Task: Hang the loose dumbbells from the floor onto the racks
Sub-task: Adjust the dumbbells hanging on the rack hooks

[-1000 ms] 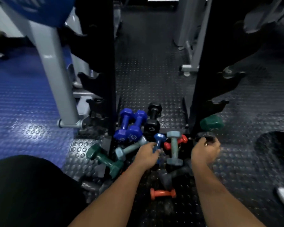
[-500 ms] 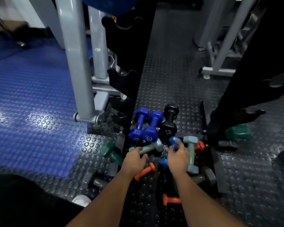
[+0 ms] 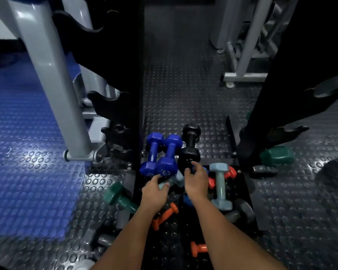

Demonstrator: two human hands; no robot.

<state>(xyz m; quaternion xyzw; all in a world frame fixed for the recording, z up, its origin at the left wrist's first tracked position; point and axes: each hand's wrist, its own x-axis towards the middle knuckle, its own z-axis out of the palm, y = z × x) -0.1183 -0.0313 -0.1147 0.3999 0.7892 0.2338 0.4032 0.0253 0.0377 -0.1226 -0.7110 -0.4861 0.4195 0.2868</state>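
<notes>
Loose dumbbells lie heaped on the floor between two black racks [image 3: 139, 78] [image 3: 271, 90]. My left hand [image 3: 153, 191] grips the handle of a pale grey-blue dumbbell [image 3: 179, 179], its forefinger touching a pair of big blue dumbbells [image 3: 165, 154]. My right hand [image 3: 196, 182] hovers with relaxed fingers over a small blue dumbbell [image 3: 187, 200], just short of a black dumbbell [image 3: 189, 151]. Around them lie another pale dumbbell [image 3: 220, 184], red ones [image 3: 230, 172], orange ones [image 3: 164, 215] [image 3: 198, 248], a green one [image 3: 119, 197] and a grey one [image 3: 240, 211].
A green dumbbell [image 3: 277, 155] sits low beside the right rack. Cradle arms [image 3: 109, 102] jut from the left rack. A grey machine leg [image 3: 53, 78] stands on the left by a blue mat [image 3: 18, 152]. More grey frames [image 3: 244, 75] stand behind.
The view has drawn closer to the pile. My right hand has lifted its fingers off the small blue dumbbell and reached toward the black one. My left hand has slid forward along the pale dumbbell.
</notes>
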